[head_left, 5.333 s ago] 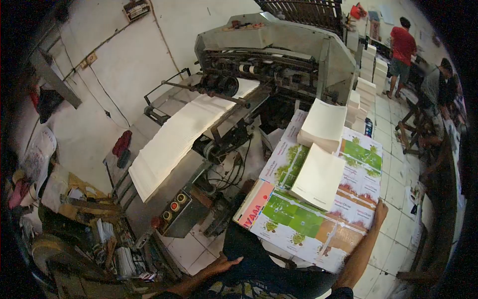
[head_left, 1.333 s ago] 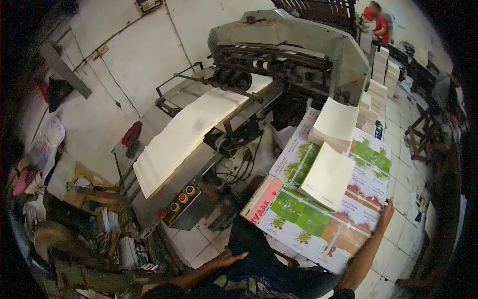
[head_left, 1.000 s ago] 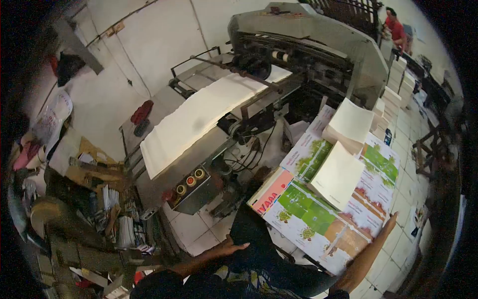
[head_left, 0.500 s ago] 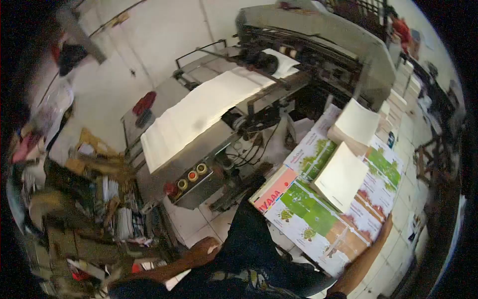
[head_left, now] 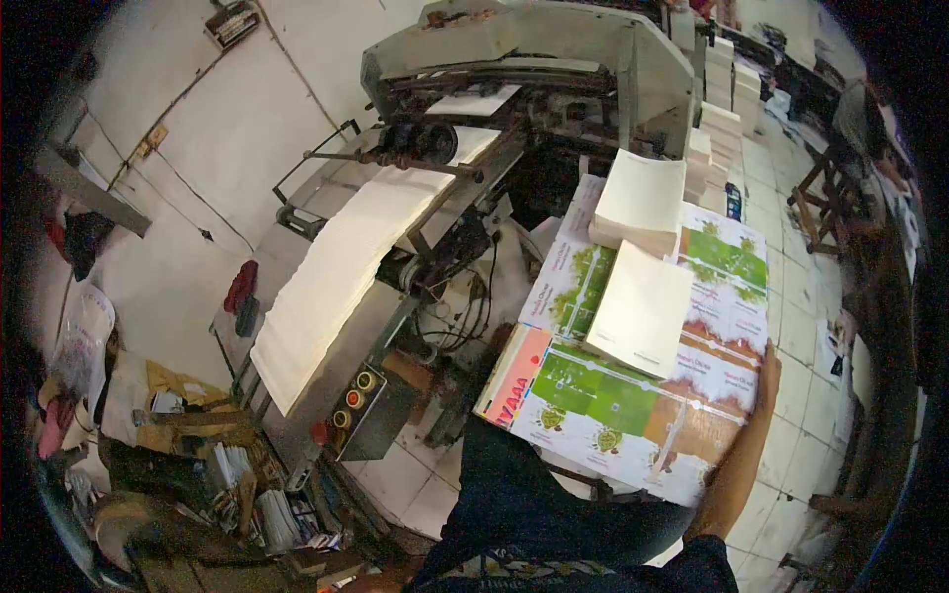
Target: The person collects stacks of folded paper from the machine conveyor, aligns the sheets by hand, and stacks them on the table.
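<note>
My right hand (head_left: 768,383) lies along the right edge of a large stack of printed sheets (head_left: 603,395), its fingers stretched out against the side. The sheets carry green and brown panels with plant drawings, and a pink strip with red letters marks their left corner. On top sit two piles of cream paper: a nearer pile (head_left: 643,311) with small print at its lower edge, and a thicker pile (head_left: 641,193) behind it. My left hand is not visible; only what may be a bit of that arm shows at the bottom edge.
A large grey machine (head_left: 534,49) stands ahead, with overlapping cream sheets (head_left: 336,267) along its feed table. Round buttons (head_left: 354,398) sit on its side panel. More paper stacks (head_left: 720,138) line the tiled floor (head_left: 791,395) at right. Clutter and paper bundles (head_left: 277,519) fill the lower left.
The view has swung, so the machine and sheets appear farther left. My left hand, seen near my leg before, has dropped out of view. My right hand stays at the stack's edge.
</note>
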A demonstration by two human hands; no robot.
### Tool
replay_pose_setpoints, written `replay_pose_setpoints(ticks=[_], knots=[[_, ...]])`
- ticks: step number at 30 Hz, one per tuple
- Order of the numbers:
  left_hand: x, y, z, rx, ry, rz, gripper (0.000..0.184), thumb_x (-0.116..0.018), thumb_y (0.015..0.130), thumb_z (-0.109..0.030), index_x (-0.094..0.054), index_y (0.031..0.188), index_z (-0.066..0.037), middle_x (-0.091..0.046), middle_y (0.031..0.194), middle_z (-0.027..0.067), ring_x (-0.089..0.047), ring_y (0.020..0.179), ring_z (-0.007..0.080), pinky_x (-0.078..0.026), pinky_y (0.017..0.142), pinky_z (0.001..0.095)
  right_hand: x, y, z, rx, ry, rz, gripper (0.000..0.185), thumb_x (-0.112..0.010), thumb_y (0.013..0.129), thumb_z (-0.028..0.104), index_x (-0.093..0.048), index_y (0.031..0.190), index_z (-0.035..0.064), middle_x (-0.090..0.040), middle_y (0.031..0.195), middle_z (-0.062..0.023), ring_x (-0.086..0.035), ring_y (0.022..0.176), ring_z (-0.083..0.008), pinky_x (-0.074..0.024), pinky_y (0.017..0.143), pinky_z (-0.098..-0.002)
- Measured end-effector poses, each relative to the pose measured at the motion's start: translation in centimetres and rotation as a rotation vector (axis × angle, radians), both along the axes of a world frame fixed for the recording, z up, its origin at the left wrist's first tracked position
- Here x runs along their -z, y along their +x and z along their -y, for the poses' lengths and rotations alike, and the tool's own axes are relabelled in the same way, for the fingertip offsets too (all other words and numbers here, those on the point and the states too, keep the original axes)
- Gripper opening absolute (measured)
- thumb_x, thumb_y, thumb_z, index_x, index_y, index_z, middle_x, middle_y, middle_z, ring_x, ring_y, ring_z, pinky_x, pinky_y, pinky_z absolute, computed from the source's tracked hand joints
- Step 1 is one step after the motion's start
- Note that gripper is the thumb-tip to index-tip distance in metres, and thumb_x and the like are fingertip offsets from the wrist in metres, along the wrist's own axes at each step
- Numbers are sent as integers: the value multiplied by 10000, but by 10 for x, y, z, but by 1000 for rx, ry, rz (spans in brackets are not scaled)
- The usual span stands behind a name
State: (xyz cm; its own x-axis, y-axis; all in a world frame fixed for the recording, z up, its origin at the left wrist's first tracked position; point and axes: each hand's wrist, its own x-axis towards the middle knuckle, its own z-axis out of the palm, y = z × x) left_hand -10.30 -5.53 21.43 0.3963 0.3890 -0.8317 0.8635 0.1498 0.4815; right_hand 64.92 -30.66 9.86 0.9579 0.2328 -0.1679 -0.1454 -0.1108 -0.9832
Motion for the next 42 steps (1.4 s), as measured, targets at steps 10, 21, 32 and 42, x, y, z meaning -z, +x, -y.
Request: replay_pose_setpoints(ticks=[10, 21, 32, 42], knots=[[19, 1, 16, -54, 14, 17, 359, -528, 1014, -337, -611, 1087, 5, -648, 1022, 128, -634, 924, 262, -505, 827, 421, 14, 14, 1, 42, -54, -19, 657, -466, 984, 546, -708, 1101, -53, -731, 921, -159, -694, 746, -217, -556, 645, -364], [27, 1, 24, -119, 29, 31, 349, -524, 1016, -332, -611, 1064, 3, -644, 994, 124, -630, 905, 259, -504, 814, 421, 13, 10, 2, 49, -86, 53, 669, -462, 979, 563, -715, 1068, -50, -722, 897, -126, -663, 745, -185, -528, 674, -346], [20, 1, 17, -156, 45, 11, 340, -520, 1018, -327, -611, 1041, 1, -640, 966, 120, -627, 885, 257, -502, 802, 421, 4, 4, 0, 41, -61, 73, 668, -440, 995, 537, -719, 1064, -66, -736, 885, -162, -686, 706, -224, -555, 654, -360], [18, -17, 19, -185, 69, 10, 334, -516, 1020, -322, -610, 1021, -2, -637, 941, 116, -624, 868, 255, -500, 790, 420, 11, 11, 1, 34, -73, 1, 683, -453, 968, 568, -720, 1070, -52, -732, 882, -172, -689, 704, -232, -551, 631, -372]])
